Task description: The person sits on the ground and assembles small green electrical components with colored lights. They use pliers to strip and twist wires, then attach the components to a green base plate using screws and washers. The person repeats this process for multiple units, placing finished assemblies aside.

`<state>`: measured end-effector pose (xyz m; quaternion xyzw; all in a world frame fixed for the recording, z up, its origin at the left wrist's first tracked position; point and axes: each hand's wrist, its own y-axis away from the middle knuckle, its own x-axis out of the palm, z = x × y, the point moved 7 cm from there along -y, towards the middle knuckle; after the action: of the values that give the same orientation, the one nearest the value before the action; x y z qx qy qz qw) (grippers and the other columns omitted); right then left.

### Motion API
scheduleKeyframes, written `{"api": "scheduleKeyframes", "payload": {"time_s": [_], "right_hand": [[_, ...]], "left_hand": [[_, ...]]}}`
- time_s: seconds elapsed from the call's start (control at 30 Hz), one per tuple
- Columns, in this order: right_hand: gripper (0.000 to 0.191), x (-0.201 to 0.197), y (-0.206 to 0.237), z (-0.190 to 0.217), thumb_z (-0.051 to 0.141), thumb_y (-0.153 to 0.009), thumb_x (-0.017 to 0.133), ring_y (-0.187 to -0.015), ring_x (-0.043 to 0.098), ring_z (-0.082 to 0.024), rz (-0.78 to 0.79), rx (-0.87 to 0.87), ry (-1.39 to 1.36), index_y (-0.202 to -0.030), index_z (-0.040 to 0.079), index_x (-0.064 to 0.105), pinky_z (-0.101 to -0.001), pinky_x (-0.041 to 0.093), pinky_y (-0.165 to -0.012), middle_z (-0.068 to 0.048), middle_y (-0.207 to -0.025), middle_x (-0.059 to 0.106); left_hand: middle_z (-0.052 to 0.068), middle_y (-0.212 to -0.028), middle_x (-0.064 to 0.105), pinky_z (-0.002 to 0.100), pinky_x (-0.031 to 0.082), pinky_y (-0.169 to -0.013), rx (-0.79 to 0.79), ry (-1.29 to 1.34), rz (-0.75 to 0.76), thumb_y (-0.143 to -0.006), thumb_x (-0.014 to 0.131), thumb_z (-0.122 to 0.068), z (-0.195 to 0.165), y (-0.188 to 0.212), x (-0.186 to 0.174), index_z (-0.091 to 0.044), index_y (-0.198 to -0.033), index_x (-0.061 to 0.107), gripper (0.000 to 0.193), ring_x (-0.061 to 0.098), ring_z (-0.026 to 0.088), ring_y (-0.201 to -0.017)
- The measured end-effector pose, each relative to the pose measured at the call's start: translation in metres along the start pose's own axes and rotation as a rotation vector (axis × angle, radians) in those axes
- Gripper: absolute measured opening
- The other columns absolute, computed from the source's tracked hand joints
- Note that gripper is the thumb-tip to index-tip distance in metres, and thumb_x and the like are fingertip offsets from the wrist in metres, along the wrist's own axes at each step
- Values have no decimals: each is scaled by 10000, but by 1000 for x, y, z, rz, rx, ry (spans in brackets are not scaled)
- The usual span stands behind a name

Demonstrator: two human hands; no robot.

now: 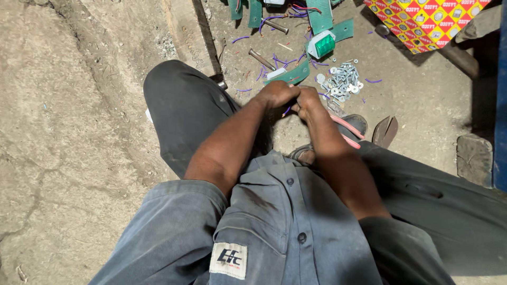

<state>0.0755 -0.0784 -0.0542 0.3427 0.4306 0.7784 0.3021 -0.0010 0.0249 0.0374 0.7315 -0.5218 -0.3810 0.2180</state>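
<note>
My left hand (277, 95) and my right hand (308, 103) are closed together in front of my knees, both gripping a thin purple wire (287, 110) that shows between them. The hands hide most of the wire. Just beyond my fingers lies a green circuit board strip (291, 75) on the dirt floor. A pile of small silver screws and washers (342, 82) sits to the right of it. A white and green plastic part (322, 45) lies further back.
More green boards (320, 15), purple wire scraps (241, 38) and metal bolts (262, 59) are scattered at the top. A patterned red-yellow sheet (428, 21) lies top right. My sandal (353, 126) and a stone (474, 158) are at right. Cracked bare ground (68, 132) spreads left.
</note>
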Motion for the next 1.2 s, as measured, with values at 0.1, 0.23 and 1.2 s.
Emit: {"api": "scheduleKeyframes", "payload": {"time_s": [0.1, 0.23, 1.2], "right_hand": [[285, 7, -1, 1, 221, -962, 561, -653, 710, -271, 79, -8, -208, -1043, -32, 664, -418, 630, -548, -167, -879, 703], [231, -1, 2, 1, 152, -957, 645, -682, 713, -281, 44, -47, 62, -1056, -55, 672, -416, 640, -596, -194, -902, 725], [159, -127, 54, 85, 61, -811, 652, -862, 744, -305, -811, -775, 859, -883, 116, 782, -404, 571, -805, -144, -898, 766]], "left_hand": [[214, -1053, 731, 450, 530, -883, 334, -141, 142, -826, 594, -507, -39, 6, 15, -68, -1063, 776, 532, 705, 360, -975], [161, -995, 752, 438, 559, -836, 214, 29, -425, -800, 716, -439, -42, -12, -69, -90, -1110, 690, 468, 732, 318, -925], [201, -1236, 657, 443, 579, -857, 280, -868, -158, -944, 621, -181, 0, -35, -2, -32, -1150, 697, 266, 673, 353, -1082]]}}
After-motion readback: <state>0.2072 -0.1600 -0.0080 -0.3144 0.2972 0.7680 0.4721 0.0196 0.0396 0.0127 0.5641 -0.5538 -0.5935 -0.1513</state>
